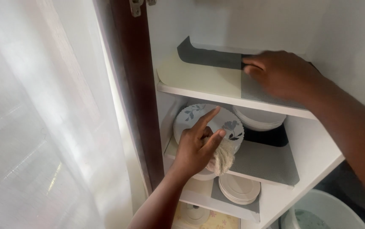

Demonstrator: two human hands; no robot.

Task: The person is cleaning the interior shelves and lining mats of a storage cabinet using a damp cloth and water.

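On the top white cupboard shelf [199, 91], your right hand [282, 74] lies flat, fingers closed onto the dark grey non-slip shelf liner [210, 57], which curls up against the back wall. Below it, your left hand [197, 148] grips a bunched cream cloth [223, 159], forefinger stretched out, just touching the white floral plate [229, 123] on the middle shelf.
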